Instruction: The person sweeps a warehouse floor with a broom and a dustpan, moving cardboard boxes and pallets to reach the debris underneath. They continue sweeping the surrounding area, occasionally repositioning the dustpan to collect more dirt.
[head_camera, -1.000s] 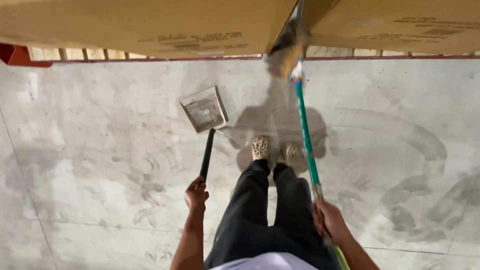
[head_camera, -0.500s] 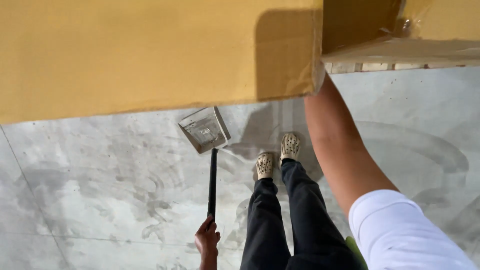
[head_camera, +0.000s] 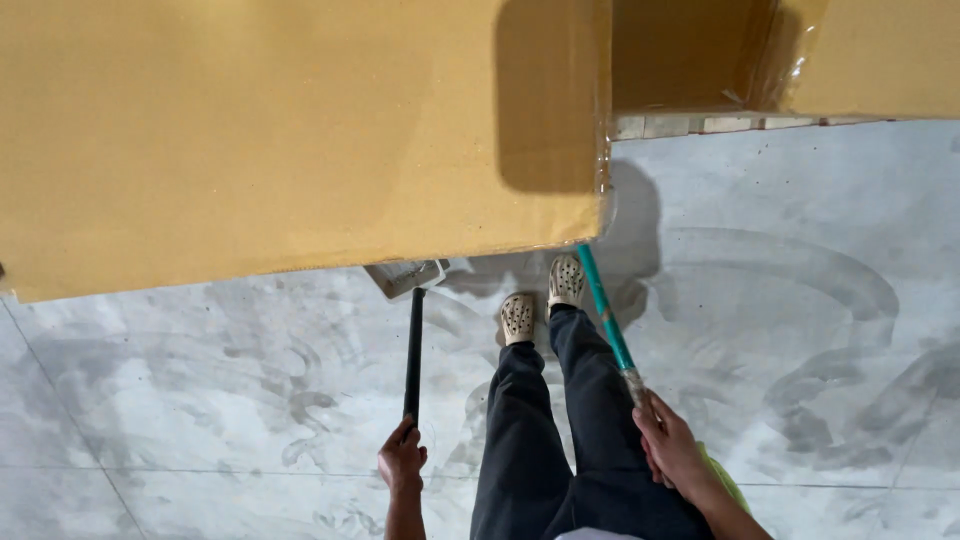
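Your left hand (head_camera: 401, 462) grips the black dustpan handle (head_camera: 413, 350), your right hand (head_camera: 670, 448) wraps the teal broom handle (head_camera: 604, 312). The big cardboard box (head_camera: 300, 140) hides the pan (head_camera: 405, 276) and broom head, so a blind stroke could miss or snag the box

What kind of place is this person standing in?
Probably a storeroom or warehouse. Large cardboard boxes stand stacked above a smooth grey floor streaked with dust. The left hand holds a long-handled dustpan, the right hand a teal-handled broom.
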